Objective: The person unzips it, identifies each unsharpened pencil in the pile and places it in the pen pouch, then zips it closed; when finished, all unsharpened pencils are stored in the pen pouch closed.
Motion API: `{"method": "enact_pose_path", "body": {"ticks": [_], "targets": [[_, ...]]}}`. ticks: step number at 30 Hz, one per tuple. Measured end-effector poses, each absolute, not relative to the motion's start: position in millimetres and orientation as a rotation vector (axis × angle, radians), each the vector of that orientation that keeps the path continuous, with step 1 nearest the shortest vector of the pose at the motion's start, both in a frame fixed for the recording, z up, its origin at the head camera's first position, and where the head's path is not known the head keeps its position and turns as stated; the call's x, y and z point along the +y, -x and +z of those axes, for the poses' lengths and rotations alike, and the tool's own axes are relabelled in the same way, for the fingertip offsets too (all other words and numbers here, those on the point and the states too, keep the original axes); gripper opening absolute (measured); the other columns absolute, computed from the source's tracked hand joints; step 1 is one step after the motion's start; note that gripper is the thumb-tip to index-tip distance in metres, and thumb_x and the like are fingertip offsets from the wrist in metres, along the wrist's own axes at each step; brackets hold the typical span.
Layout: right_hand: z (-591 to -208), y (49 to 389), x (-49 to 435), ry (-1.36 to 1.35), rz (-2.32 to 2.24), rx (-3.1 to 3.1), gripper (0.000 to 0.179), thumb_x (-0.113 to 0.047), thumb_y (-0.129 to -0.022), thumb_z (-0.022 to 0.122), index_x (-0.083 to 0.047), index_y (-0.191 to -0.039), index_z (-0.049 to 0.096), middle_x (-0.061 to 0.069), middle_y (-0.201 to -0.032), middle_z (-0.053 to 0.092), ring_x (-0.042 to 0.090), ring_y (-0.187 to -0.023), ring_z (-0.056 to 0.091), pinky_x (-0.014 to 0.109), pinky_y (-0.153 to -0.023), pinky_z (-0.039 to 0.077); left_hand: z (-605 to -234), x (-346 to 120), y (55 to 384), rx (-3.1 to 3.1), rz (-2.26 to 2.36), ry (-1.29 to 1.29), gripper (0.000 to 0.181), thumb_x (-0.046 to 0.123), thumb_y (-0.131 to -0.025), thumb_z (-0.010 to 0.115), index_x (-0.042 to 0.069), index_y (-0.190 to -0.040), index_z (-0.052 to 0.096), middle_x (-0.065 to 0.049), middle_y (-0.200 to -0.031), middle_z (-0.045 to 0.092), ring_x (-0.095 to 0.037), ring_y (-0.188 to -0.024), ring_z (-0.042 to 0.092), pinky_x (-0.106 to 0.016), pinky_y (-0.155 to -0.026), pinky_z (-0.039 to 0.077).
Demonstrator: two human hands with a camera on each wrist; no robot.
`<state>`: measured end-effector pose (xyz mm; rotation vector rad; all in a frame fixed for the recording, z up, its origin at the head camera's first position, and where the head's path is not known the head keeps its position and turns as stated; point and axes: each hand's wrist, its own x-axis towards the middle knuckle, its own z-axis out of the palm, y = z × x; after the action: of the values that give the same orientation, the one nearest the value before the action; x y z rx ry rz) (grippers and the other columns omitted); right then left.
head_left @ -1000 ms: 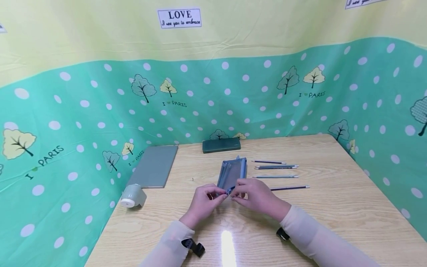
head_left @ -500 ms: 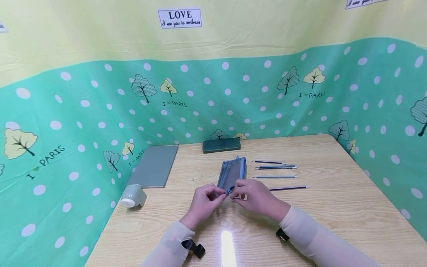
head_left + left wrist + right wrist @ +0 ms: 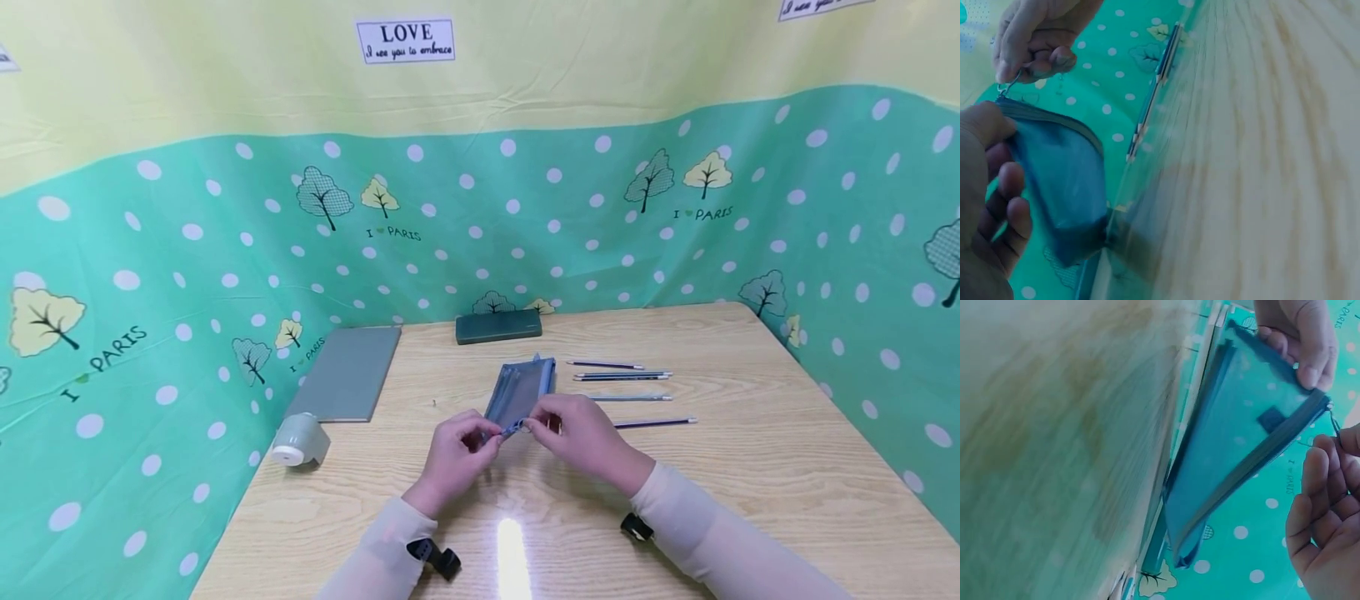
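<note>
A blue see-through zip pencil pouch (image 3: 522, 390) is in front of me, its near edge between my hands. My left hand (image 3: 459, 454) pinches the near left corner between thumb and fingers. At the near right corner, the thumb and fingers of my right hand (image 3: 585, 440) pinch the zipper pull (image 3: 1010, 86), a small metal loop. The zipper (image 3: 1254, 465) runs along one edge and looks closed in the right wrist view. Inside the pouch, in the head view, show some slim long shapes; what they are I cannot tell.
Several pencils (image 3: 622, 377) lie right of the pouch. A dark green case (image 3: 498, 327) stands at the back edge of the wooden table (image 3: 712, 517). On the left are a grey notebook (image 3: 348, 375) and a pale cup (image 3: 300, 440) lying tipped. Patterned cloth hangs behind.
My right hand's fingertips have shifted slightly up and to the right, and the pull now shows between the hands. The left hand has barely moved; the pouch has tilted a little.
</note>
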<state>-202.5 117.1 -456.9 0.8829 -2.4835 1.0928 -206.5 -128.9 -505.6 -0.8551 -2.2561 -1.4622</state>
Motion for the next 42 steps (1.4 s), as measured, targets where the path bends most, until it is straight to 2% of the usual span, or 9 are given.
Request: {"method": "enact_pose_path", "body": {"ticks": [6,11,17,21,25,29,33,37,42], "targets": [[-460.2,209.8,121.6,-0.778,1.127,-2.486,0.015,-0.015,-0.095,0.076,-0.023,-0.083,0.072,-0.017,-0.073,0.059,0.005,-0.063,0.054,0.025,-0.055,0.048,-499.3,-137.1,205.3,-2.102,-1.501,0.852,0.021,-0.005,-0.088,0.078,0.014,-0.096,0.077,0.002,-0.084,0.068,-0.01,-0.065,0.057,-0.025,-0.054,0.05],[-461.1,223.6,138.9,-0.606,1.091,-2.515,0.012,-0.015,-0.094,0.077,-0.023,-0.085,0.075,-0.015,-0.077,0.064,0.006,-0.067,0.057,0.026,-0.059,0.051,-495.7,-158.5,210.9,-2.054,-1.519,0.697,0.021,-0.009,-0.088,0.074,0.01,-0.096,0.074,-0.003,-0.081,0.066,-0.011,-0.063,0.057,-0.023,-0.055,0.048],[-454.4,238.6,169.2,-0.332,1.027,-2.56,0.014,-0.018,-0.091,0.076,-0.023,-0.079,0.073,-0.011,-0.073,0.065,0.013,-0.063,0.057,0.033,-0.057,0.049,-488.2,-183.2,219.8,-2.062,-1.576,0.418,0.012,-0.013,-0.094,0.066,-0.003,-0.101,0.064,-0.008,-0.064,0.053,-0.006,-0.054,0.045,-0.02,-0.049,0.037],[-448.3,240.3,178.2,-0.301,1.05,-2.608,0.016,-0.018,-0.09,0.075,-0.024,-0.076,0.07,-0.008,-0.071,0.064,0.016,-0.064,0.057,0.036,-0.06,0.048,-476.1,-190.4,220.9,-2.09,-1.598,0.365,0.006,-0.009,-0.098,0.064,-0.007,-0.103,0.063,-0.008,-0.06,0.047,-0.006,-0.05,0.04,-0.021,-0.046,0.032],[-444.3,238.3,177.2,-0.347,1.09,-2.661,0.014,-0.019,-0.09,0.073,-0.025,-0.078,0.07,-0.008,-0.075,0.065,0.017,-0.067,0.058,0.036,-0.06,0.048,-485.2,-198.6,233.5,-2.101,-1.565,0.341,0.009,-0.007,-0.098,0.066,-0.005,-0.107,0.066,-0.011,-0.062,0.05,-0.007,-0.05,0.04,-0.021,-0.046,0.031],[-444.3,235.9,176.9,-0.372,1.128,-2.684,0.01,-0.018,-0.092,0.074,-0.024,-0.084,0.075,-0.008,-0.08,0.068,0.016,-0.068,0.06,0.035,-0.058,0.05,-500.0,-204.7,243.1,-2.126,-1.536,0.393,0.02,-0.005,-0.099,0.067,0.0,-0.118,0.069,-0.015,-0.085,0.062,-0.008,-0.053,0.043,-0.021,-0.047,0.034],[-445.0,231.2,179.0,-0.385,1.237,-2.714,0.007,-0.015,-0.094,0.074,-0.02,-0.091,0.079,-0.005,-0.082,0.069,0.016,-0.066,0.065,0.034,-0.055,0.053,-508.5,-208.5,245.9,-2.146,-1.574,0.482,0.025,0.003,-0.102,0.067,0.008,-0.126,0.07,-0.011,-0.105,0.064,-0.011,-0.057,0.05,-0.024,-0.048,0.042],[-446.8,226.2,180.8,-0.4,1.389,-2.724,0.006,-0.016,-0.097,0.073,-0.017,-0.097,0.079,0.0,-0.084,0.072,0.019,-0.067,0.069,0.037,-0.056,0.057,-511.8,-212.3,247.5,-2.152,-1.584,0.508,0.021,0.007,-0.102,0.069,0.014,-0.121,0.073,-0.005,-0.106,0.066,-0.014,-0.057,0.054,-0.027,-0.046,0.048],[-453.2,219.2,181.6,-0.418,1.526,-2.708,0.007,-0.015,-0.1,0.072,-0.014,-0.1,0.079,0.009,-0.09,0.075,0.022,-0.07,0.07,0.041,-0.063,0.06,-511.2,-217.3,245.3,-2.201,-1.598,0.501,0.019,0.006,-0.099,0.072,0.015,-0.115,0.075,-0.006,-0.1,0.066,-0.017,-0.06,0.057,-0.026,-0.049,0.051]]}}
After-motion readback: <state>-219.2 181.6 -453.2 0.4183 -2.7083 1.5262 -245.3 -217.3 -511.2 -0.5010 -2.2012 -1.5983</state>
